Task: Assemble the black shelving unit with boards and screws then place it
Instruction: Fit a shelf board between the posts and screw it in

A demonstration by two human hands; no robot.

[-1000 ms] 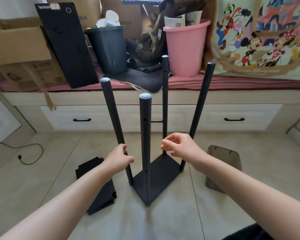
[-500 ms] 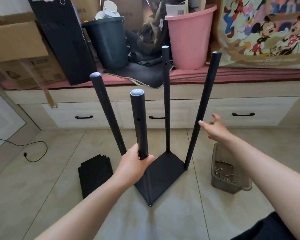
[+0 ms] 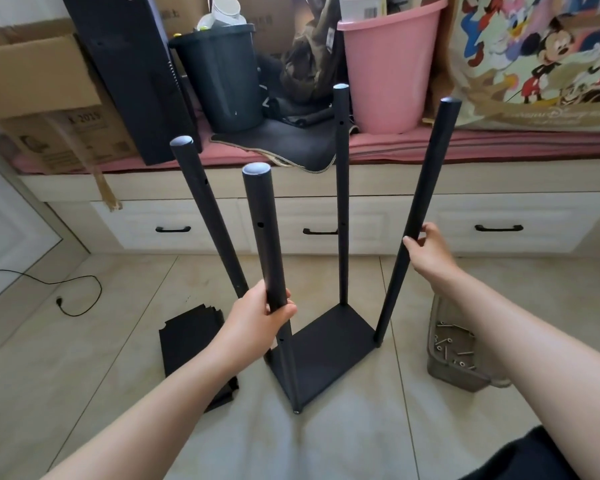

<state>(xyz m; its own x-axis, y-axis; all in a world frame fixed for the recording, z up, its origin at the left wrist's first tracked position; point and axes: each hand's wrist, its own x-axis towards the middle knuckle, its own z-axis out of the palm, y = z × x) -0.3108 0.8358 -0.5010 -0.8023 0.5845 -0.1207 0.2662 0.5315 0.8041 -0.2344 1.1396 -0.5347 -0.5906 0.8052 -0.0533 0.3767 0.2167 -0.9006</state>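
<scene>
1. Presently, on the tiled floor, the black shelving unit stands part-built: one black board as its base, four black poles rising from the corners.
2. Left hand grips the near pole about midway up, fingers curled round it, thumb across the front.
3. Right hand holds the right pole at about mid-height; thumb lies on the near side, fingers wrap behind. That pole tilts rightward toward its top.
4. Left pole leans left; its lower end is hidden behind the left hand. Far pole stands nearly upright at the far corner.
5. Screw holes visible along the near, left and far poles. Pole tops carry pale caps.
6. Stack of black boards lies flat on the floor just left of the unit, partly covered by the left forearm.
7. Clear plastic tub sits on the floor right of the unit, holding loose screws; count cannot be told.
8. Far side: a low bench with white drawers and a pink cushion top. On it, left to right: cardboard box, black panel leaning, dark bin, pink bucket, cartoon-print bag.
9. Black cable with plug lies on the floor at far left.
</scene>
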